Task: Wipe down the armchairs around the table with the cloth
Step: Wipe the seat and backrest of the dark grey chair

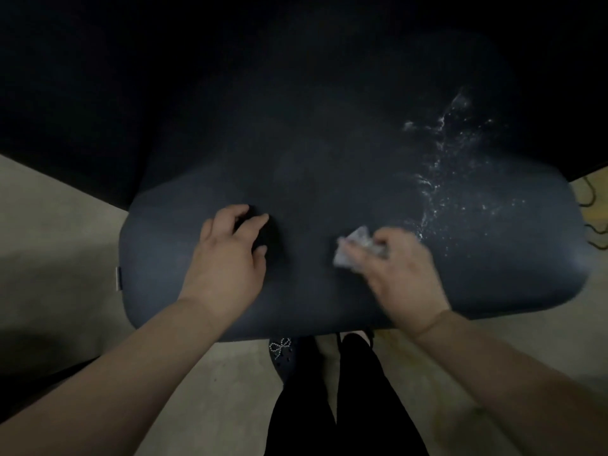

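A dark blue padded armchair (329,179) fills the middle of the view, seen from above. My right hand (404,268) grips a crumpled pale cloth (357,246) and presses it on the chair's near padding; hand and cloth are motion-blurred. White wet spatter (454,179) glistens on the upholstery up and to the right of the cloth. My left hand (230,251) rests on the left part of the padding, its fingers and thumb curled round a small dark object (265,236) that is too dim to identify.
Beige floor (49,241) lies to the left and below the chair. My black-trousered legs (345,406) and a dark shoe with a beaded bow (281,348) stand close against the chair's near edge. Cables (595,222) lie at the right edge. Beyond the chair all is dark.
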